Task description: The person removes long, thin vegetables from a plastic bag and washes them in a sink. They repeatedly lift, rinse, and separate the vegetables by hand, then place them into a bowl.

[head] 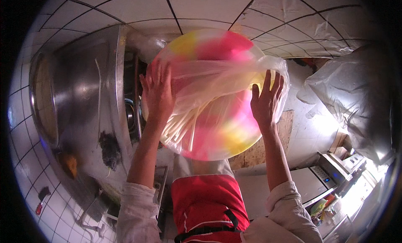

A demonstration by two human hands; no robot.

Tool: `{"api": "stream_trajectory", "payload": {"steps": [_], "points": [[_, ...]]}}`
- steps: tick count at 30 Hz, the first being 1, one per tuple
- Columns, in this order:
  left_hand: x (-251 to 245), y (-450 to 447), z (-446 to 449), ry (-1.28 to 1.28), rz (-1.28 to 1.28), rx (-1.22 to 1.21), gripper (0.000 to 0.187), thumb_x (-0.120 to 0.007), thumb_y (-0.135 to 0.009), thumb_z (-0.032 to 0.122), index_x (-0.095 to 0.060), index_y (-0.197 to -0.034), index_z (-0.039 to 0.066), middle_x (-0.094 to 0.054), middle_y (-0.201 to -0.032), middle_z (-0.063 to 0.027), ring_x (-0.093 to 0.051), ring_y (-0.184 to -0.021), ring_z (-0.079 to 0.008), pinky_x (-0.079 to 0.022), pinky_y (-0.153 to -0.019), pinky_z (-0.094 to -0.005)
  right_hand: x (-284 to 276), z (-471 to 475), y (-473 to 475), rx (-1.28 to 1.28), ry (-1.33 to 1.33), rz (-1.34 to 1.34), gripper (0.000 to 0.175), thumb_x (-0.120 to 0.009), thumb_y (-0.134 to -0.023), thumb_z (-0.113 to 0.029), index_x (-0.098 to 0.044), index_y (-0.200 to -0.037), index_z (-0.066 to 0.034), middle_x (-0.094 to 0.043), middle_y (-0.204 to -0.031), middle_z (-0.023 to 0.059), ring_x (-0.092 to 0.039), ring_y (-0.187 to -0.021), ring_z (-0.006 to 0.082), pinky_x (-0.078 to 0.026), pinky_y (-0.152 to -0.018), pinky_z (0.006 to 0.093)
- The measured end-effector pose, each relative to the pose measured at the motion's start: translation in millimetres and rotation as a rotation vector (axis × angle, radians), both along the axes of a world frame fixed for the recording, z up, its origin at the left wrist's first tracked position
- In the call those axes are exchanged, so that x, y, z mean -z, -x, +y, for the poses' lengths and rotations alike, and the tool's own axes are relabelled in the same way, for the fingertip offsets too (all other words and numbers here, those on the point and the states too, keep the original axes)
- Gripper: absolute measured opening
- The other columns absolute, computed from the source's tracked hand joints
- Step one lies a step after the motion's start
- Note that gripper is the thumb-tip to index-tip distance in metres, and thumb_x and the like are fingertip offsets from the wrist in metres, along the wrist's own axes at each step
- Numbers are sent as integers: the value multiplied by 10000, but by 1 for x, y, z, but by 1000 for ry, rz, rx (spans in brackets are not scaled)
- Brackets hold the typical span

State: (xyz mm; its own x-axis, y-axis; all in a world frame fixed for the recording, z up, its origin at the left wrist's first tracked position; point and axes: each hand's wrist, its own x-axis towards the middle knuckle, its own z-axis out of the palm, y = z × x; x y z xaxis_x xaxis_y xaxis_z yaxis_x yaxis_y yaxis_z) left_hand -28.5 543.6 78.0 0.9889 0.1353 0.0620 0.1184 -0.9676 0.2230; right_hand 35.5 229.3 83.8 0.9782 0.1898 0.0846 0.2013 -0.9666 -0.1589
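A round pink, yellow and white plastic basin (238, 43) is in front of my body, above a red apron (207, 196). Translucent plastic film (204, 76), possibly a bag, lies loosely across it. Long pale noodle-like strips (177, 130) show at the basin's lower left, partly under the film. My left hand (159, 89) lies palm down at the left side of the basin, fingers apart. On the right, my right hand (267, 100) spreads its fingers against the bunched film near the rim. The undersides of both hands are hidden.
At left is a stainless steel counter (81, 86) with a dark scrubbing pad (110, 152). White tiles (201, 7) line the far wall. Plastic sheeting (336, 86) hangs at right, near cardboard (284, 123). An appliance with a button panel (322, 175) stands lower right.
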Motion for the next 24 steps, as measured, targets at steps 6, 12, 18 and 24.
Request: {"api": "stream_trajectory", "payload": {"steps": [6,12,18,24], "points": [[20,-30,25,91,-151,107,607,-575,-811,-69,-458,-1402,5,-499,-1412,-219,-514,-1261,-383,-454,-1045,-471,18,-7,-28,-81,-110,77,654,-588,-957,-210,-308,-1516,-17,-326,-1554,224,-289,-1437,428,-278,-1173,515],[33,-33,58,180,-113,131,496,-577,-834,-50,-515,-1325,-11,-628,-1171,-229,-654,-1003,-404,-574,-802,-451,24,13,-48,-216,-121,-25,616,-599,-950,-213,-360,-1482,-12,-361,-1518,226,-362,-1374,441,-330,-1129,520],[31,-36,68,190,-130,201,397,-634,-909,150,-557,-1263,-14,-638,-1098,-232,-661,-970,-399,-566,-792,-458,23,24,-73,-176,-15,-76,531,-571,-972,-225,-433,-1445,-29,-472,-1386,189,-477,-1222,395,-392,-1036,505],[23,-63,43,250,-134,170,410,-645,-915,172,-576,-1273,-18,-642,-1157,-238,-652,-1004,-424,-549,-840,-464,38,25,-85,-190,64,-149,478,-559,-973,-279,-481,-1371,-24,-501,-1349,181,-497,-1175,390,-421,-978,511]]}}
